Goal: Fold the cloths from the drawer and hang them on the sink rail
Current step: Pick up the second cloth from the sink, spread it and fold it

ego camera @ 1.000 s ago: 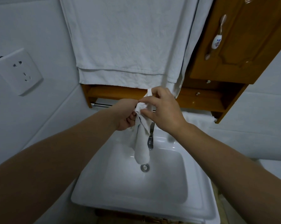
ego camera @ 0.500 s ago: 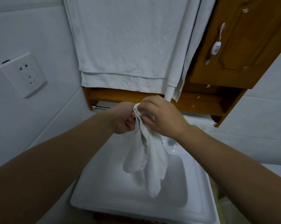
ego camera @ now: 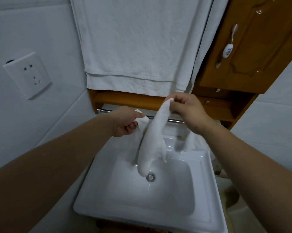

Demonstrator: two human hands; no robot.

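A small white cloth (ego camera: 152,145) hangs bunched over the white sink (ego camera: 207,182), stretched between my two hands. My left hand (ego camera: 125,121) pinches one corner at the lower left. My right hand (ego camera: 187,111) pinches another corner, higher and to the right. The cloth's loose middle sags down to just above the drain (ego camera: 150,177). Behind my hands runs the metal sink rail (ego camera: 174,121), under a wooden shelf. Another white cloth (ego camera: 190,142) hangs on the rail below my right hand.
A large white towel (ego camera: 138,44) hangs on the wall above the wooden shelf (ego camera: 125,98). A wooden cabinet door (ego camera: 253,47) with a ceramic handle is at the upper right. A wall socket (ego camera: 28,74) sits at the left on white tiles.
My hands have moved apart, the right one upward and to the right, spreading the cloth's top edge. The cloth hung from both hands held together before.
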